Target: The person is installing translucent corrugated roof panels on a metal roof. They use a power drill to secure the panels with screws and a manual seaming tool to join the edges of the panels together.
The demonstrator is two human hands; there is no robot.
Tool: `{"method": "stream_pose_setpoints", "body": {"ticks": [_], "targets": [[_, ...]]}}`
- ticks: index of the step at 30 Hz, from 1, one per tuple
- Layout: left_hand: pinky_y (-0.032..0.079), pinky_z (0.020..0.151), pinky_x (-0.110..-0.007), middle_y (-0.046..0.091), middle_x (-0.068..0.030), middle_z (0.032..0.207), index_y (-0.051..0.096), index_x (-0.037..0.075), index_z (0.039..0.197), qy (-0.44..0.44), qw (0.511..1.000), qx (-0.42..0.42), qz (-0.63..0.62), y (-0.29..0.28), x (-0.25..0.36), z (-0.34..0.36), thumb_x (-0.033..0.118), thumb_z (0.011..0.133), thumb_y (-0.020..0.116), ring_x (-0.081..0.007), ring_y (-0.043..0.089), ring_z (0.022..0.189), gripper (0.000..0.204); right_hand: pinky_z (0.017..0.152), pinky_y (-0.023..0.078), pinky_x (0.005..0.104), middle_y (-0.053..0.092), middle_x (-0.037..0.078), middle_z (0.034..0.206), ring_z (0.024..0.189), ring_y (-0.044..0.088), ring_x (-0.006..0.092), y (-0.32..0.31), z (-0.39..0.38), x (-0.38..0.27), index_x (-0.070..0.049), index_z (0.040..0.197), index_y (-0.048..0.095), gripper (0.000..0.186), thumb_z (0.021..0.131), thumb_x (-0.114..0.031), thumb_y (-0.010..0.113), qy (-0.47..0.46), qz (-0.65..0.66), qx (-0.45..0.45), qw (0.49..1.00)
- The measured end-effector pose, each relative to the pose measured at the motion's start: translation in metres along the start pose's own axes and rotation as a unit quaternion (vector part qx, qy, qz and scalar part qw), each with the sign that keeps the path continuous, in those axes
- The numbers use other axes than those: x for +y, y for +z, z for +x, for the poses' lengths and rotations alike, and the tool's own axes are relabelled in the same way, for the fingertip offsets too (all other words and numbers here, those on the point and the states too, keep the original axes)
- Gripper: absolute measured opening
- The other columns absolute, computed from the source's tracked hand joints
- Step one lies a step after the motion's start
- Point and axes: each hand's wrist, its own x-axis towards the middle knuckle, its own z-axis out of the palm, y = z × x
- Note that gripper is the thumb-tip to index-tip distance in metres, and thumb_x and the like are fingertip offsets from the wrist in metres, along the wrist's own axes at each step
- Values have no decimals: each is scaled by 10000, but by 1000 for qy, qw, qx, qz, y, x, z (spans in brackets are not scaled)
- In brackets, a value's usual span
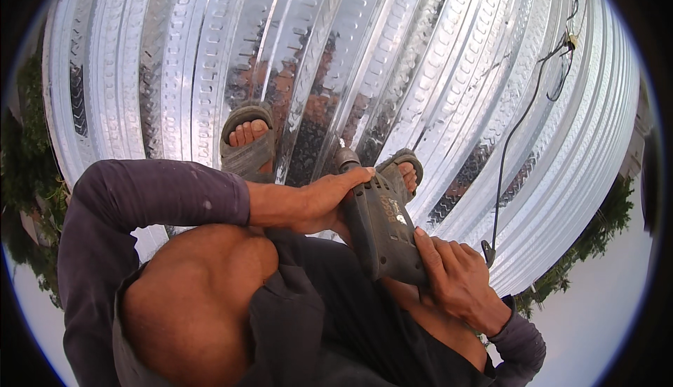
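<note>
At the left, leafy trees (31, 134) stand beyond the bent-looking edge of the shiny metal sheets (480, 64), which are ribbed and stamped with small raised marks. The far stretch of sheets, left of the cord, is open. The left sandal (247, 159) stands on them, a foot inside. Between the sandals, the left hand (312, 201) holds the drill's front part, its thumb laid over the top. The drill (382, 222) is at the middle, above the sheets, its nose pointing far and slightly left. Just right of its nose is the right sandal (412, 159), with little room between. The right hand (456, 271) holds the drill's rear, thumb along its side; its underside is hidden. Farther right, a thin black cord (512, 134) crosses the sheets, narrowing the room there.

The drill has a scuffed metal chuck (345, 158), then a dusty dark body with vent slots and worn lettering.
</note>
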Motion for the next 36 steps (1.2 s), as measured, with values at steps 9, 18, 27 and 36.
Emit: {"method": "stream_pose_setpoints", "body": {"ticks": [9,18,27,36], "targets": [[609,679,-426,618,-190,1187,475,-34,1349,169,965,-58,190,46,56,9,539,999,547,-297,680,990,675,743,496,408,642,134,1059,863,661,276,-11,-35,30,-78,1508,413,1016,600,-198,853,97,12,82,992],[560,847,-391,592,-213,1299,338,16,1515,342,879,64,327,70,180,61,534,932,665,-278,666,1049,846,584,331,355,397,5,621,537,434,189,64,30,166,-99,1513,488,831,715,-96,723,90,-260,372,887],[564,607,-250,703,-127,1010,560,-5,1314,517,762,311,234,-34,133,-10,212,1025,595,-160,704,762,363,608,397,402,568,66,638,541,577,257,11,35,342,-121,1524,452,851,719,-124,726,224,-275,396,847],[565,643,-331,697,-147,981,604,-58,1257,496,560,663,1,-208,-82,-157,164,953,616,-200,697,768,377,644,501,487,700,110,908,690,671,354,-2,110,424,-206,1551,347,791,845,-303,690,247,-215,389,861]]}}
